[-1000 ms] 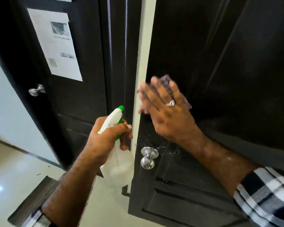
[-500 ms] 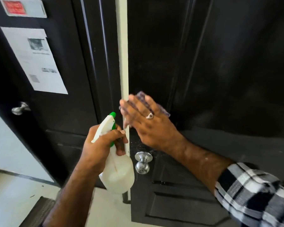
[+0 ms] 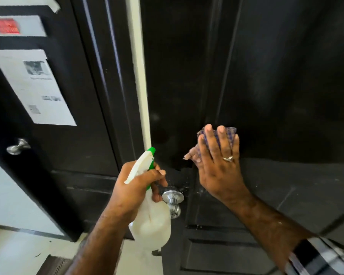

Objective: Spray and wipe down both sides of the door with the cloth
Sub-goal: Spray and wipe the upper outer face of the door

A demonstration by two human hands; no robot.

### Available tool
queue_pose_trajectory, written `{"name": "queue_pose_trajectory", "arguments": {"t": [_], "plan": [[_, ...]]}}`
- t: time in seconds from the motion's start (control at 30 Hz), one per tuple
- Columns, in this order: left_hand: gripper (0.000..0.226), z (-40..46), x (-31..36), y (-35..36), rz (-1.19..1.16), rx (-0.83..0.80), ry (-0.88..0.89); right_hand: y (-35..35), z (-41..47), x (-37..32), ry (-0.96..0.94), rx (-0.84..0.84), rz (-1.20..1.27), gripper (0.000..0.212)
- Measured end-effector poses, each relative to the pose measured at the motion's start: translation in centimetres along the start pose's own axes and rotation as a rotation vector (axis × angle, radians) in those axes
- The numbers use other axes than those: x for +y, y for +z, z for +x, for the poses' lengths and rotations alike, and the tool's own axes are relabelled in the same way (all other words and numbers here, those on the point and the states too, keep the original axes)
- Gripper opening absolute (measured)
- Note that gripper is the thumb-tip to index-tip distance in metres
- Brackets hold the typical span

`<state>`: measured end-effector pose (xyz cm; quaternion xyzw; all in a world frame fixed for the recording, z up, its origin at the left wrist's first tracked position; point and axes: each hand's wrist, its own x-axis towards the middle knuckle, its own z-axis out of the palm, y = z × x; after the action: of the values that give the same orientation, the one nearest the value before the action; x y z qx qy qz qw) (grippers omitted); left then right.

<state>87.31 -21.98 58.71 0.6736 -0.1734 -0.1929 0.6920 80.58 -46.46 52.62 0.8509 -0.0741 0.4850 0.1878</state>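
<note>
Nearest the camera, low and left of centre, the left hand grips a white spray bottle by its neck, fingers curled round the green trigger, with the nozzle aimed up and to the right toward the door. Just right of the bottle's shoulder sits the round chrome knob, with a scatter of pale droplets on the dark panel beside it.

A little farther and to the right, the right hand, a ring on one finger, lies flat against the door face with its fingers straight and slightly spread, pressing a checked cloth onto the wood. The cloth shows past the fingertips and at the thumb side. The hand's long axis runs nearly upright, fingertips upward, so the unwiped tall panel lies above and to the right of the fingers, while the wet speckles lie below and to the left, between the two hands. The right hand is the one already on the surface; the next stroke probably turns on sweeping down-left over those droplets.

Farther left, beyond the pale door edge, a second dark door carries a lever handle, a printed paper notice and a red-and-grey sign; the writing on both is too blurred to read.
</note>
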Motion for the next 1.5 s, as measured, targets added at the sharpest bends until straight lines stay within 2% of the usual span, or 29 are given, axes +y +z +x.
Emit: {"name": "queue_pose_trajectory", "arguments": {"t": [0.1, 0.17, 0.23, 0.33, 0.4, 0.47, 0.5, 0.57, 0.7, 0.77, 0.83, 0.93, 0.97, 1.07, 1.27, 1.37, 1.43, 1.5], "plan": [[0.047, 0.6, -0.4, 1.9, 0.017, -0.048, -0.04, -0.7, -2.1, 2.6, -0.157, -0.062, -0.032, 0.068], [0.047, 0.8, -0.5, 3.9, 0.001, -0.104, -0.054, -1.3, -3.5, 5.5, -0.116, -0.04, -0.066, 0.07], [0.046, 0.9, -0.7, 5.9, 0.014, -0.166, -0.06, -2.0, -4.9, 8.9, 0.076, 0.024, -0.095, 0.074], [0.041, 0.8, -0.9, 8.3, 0.049, -0.226, -0.04, -3.4, -7.1, 12.9, 0.38, 0.032, -0.085, 0.07], [0.042, 0.7, -0.9, 9.3, 0.07, -0.251, -0.037, -3.3, -6.7, 12.3, 0.562, 0.086, -0.027, 0.068], [0.048, 0.4, -0.8, 10.0, 0.077, -0.258, -0.038, -2.5, -5.0, 8.9, 0.66, 0.133, 0.03, 0.07], [0.046, 0.5, -0.8, 10.5, 0.072, -0.253, -0.029, -1.9, -4.5, 7.2, 0.629, 0.122, 0.056, 0.071], [0.043, 0.7, -0.8, 11.6, 0.061, -0.246, -0.026, -1.0, -4.7, 5.4, 0.455, 0.05, 0.086, 0.071], [0.059, 1.2, -0.7, 14.7, 0.088, -0.269, -0.049, -1.8, -7.1, 10.5, 0.071, -0.016, 0.01, 0.069], [0.06, 1.5, -0.9, 17.0, 0.102, -0.328, -0.042, -2.2, -8.5, 13.5, 0.063, -0.008, -0.001, 0.069], [0.058, 1.7, -1.0, 19.4, 0.108, -0.389, -0.034, -2.5, -10.2, 16.4, 0.156, 0.013, -0.002, 0.07], [0.08, 2.0, -1.4, 23.2, 0.121, -0.438, -0.053, -3.3, -12.7, 21.2, 0.292, 0.033, -0.01, 0.071], [0.078, 1.9, -1.5, 24.5, 0.119, -0.463, -0.044, -3.6, -13.5, 22.8, 0.318, 0.043, -0.015, 0.07], [0.053, 1.7, -1.5, 29.3, 0.131, -0.518, -0.03, -4.6, -15.8, 28.0, 0.355, 0.056, -0.033, 0.065], [0.056, 1.0, -1.8, 37.9, 0.164, -0.522, -0.038, -7.0, -20.4, 37.4, 0.443, 0.026, -0.095, 0.063], [0.033, 0.2, -1.8, 42.2, 0.16, -0.565, -0.003, -8.1, -22.4, 41.4, 0.53, 0.021, -0.148, 0.062], [0.019, -0.4, -1.6, 44.8, 0.152, -0.589, 0.01, -8.9, -22.5, 43.9, 0.645, 0.076, -0.119, 0.062], [0.019, -0.8, -1.6, 47.0, 0.157, -0.601, 0.005, -10.0, -20.9, 46.0, 0.756, 0.165, -0.029, 0.064]]}}
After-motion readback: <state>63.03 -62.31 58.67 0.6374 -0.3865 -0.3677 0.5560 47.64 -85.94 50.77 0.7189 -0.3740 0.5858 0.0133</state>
